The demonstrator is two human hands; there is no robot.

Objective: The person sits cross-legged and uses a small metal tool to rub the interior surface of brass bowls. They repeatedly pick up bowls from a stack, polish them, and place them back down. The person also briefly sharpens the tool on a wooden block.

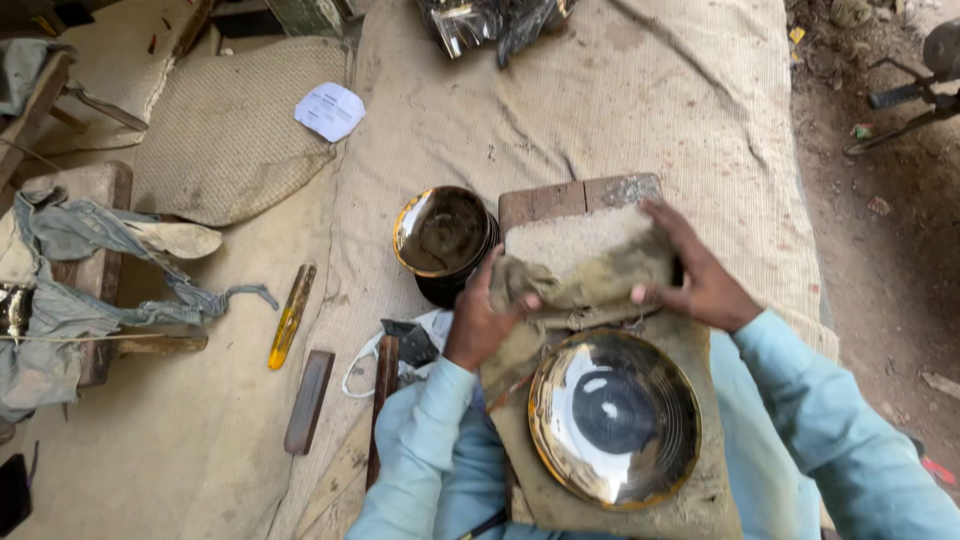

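I see both hands, left hand (480, 322) & right hand (700, 280), gripping dusty cloth (585, 275); shiny plate (614, 418) already gleams, stacked bowls (443, 240) wait.

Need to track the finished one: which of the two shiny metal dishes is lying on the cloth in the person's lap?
The wide shallow plate, nearest the camera, below both hands. The other, a deeper bowl, sits farther away on the mat, left of the wooden block.
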